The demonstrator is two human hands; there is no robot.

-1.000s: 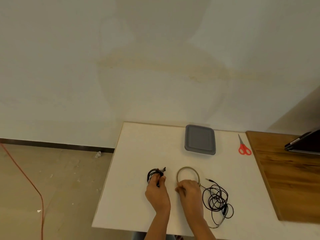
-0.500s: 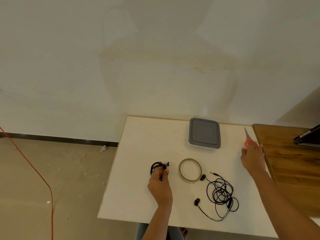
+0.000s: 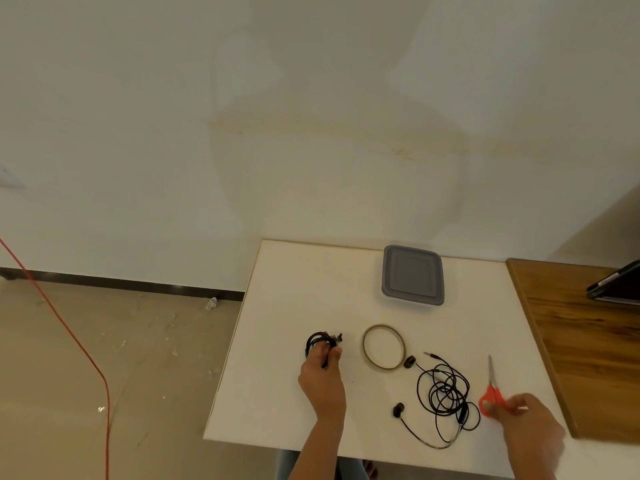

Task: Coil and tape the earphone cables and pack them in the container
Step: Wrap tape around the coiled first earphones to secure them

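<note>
Two earphones. Right hand (image 3: 526, 424) grips scissors (image 3: 491, 393), near-right of tape roll (image 3: 383, 346). Loose earphone (image 3: 446, 396) lies tangled between them, uncoiled. Left hand (image 3: 323, 372) clutches coiled earphone (image 3: 317, 342) left of roll, taping not discernible. Container (image 3: 412, 274) beyond roll on surface (image 3: 294, 299), lid on. Packing judged not begun.

The right hand (image 3: 526, 422) has left the tape ring (image 3: 383, 346), reached the scissors (image 3: 492, 393) at the far right edge of the desk (image 3: 294, 410) and brought them back. Its grip now holds their red handles near the front edge, just beside the loose earphone cable (image 3: 446, 393). The earbuds (image 3: 398, 409) it covered now show.
</note>
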